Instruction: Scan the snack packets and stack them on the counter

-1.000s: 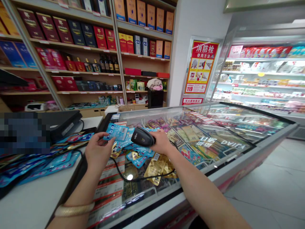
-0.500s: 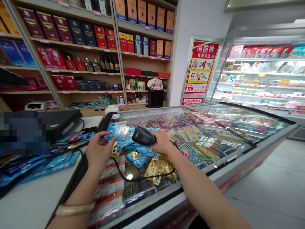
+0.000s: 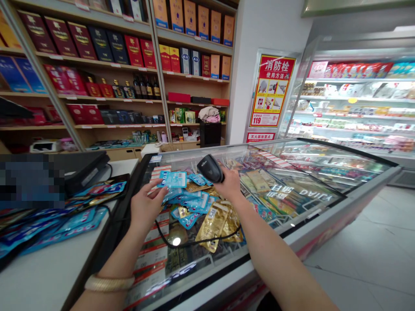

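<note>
A barcode scanner point(image 3: 210, 167) is gripped in my right hand point(image 3: 231, 183), raised over the glass freezer top with its head tilted to the upper left. My left hand point(image 3: 147, 203) pinches a blue packet point(image 3: 175, 179) by its left end, and the packet's pale side faces up. Below both hands lies a loose heap of blue packets point(image 3: 189, 201) and gold packets point(image 3: 212, 222). The scanner's black cable point(image 3: 191, 245) loops across the glass in front of the heap.
At left, a white counter point(image 3: 65, 268) carries a pile of blue packets point(image 3: 74, 224) and a black device point(image 3: 87, 170). The chest freezer point(image 3: 311, 224) stretches away to the right. Behind stand shelves of boxes point(image 3: 100, 43), a fire-hydrant poster point(image 3: 274, 90) and a lit refrigerated case point(image 3: 353, 103).
My right hand has lifted the scanner up and to the right, away from the packet. My left hand has shifted right, still pinching a blue packet.
</note>
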The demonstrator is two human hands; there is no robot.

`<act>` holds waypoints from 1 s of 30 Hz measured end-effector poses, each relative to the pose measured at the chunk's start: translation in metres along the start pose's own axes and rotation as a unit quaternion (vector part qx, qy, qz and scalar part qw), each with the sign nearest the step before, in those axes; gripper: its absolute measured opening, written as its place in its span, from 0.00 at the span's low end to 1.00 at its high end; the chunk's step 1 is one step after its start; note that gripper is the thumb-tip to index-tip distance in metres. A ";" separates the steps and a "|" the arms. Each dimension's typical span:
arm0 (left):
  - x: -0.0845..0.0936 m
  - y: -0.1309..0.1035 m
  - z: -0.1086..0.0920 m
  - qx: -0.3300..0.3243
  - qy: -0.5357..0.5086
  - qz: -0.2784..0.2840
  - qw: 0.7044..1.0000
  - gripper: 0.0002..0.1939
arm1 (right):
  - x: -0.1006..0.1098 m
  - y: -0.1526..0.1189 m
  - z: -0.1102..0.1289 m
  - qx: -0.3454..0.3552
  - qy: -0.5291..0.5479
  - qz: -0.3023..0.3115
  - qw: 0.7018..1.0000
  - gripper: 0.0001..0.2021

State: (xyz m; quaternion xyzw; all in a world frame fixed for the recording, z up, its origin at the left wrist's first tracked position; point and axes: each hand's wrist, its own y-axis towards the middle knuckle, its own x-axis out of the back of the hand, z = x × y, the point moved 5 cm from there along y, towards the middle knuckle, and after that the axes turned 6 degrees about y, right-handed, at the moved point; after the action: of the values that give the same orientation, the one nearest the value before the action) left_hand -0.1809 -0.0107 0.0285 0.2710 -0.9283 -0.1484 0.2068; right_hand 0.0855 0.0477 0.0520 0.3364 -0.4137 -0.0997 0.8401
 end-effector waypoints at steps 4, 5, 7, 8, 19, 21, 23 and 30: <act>-0.030 0.002 0.001 -0.112 0.069 0.079 0.988 0.27 | 0.009 0.002 -0.010 -0.049 -0.037 -0.030 0.998 0.08; -0.036 0.001 0.002 -0.140 0.105 0.092 0.980 0.27 | 0.008 0.002 -0.011 -0.051 -0.039 -0.030 0.997 0.08; -0.044 -0.001 0.002 -0.192 0.169 0.104 0.961 0.27 | 0.006 0.002 -0.010 -0.044 -0.042 -0.021 0.998 0.09; -0.045 -0.003 0.002 -0.214 0.190 0.103 0.953 0.28 | 0.004 0.001 -0.010 -0.038 -0.043 -0.015 0.998 0.10; 0.033 0.040 0.021 -0.094 0.353 -0.054 0.929 0.23 | -0.008 -0.001 -0.009 -0.015 -0.005 0.015 1.000 0.13; 0.059 0.049 0.028 -0.029 0.397 -0.096 0.912 0.22 | -0.009 -0.001 -0.009 -0.012 -0.003 0.020 1.000 0.12; 0.079 0.056 0.034 0.020 0.434 -0.117 0.893 0.22 | -0.010 -0.001 -0.008 -0.005 0.000 0.024 1.000 0.11; 0.096 0.067 0.066 0.108 0.458 -0.060 0.880 0.26 | -0.015 -0.001 -0.005 0.005 0.003 0.044 0.999 0.13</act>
State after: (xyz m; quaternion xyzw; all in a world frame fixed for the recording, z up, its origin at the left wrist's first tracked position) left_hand -0.3154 0.0002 0.0262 0.3844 -0.7225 0.0816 0.5688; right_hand 0.0803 0.0556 0.0396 0.3220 -0.4257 -0.0594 0.8436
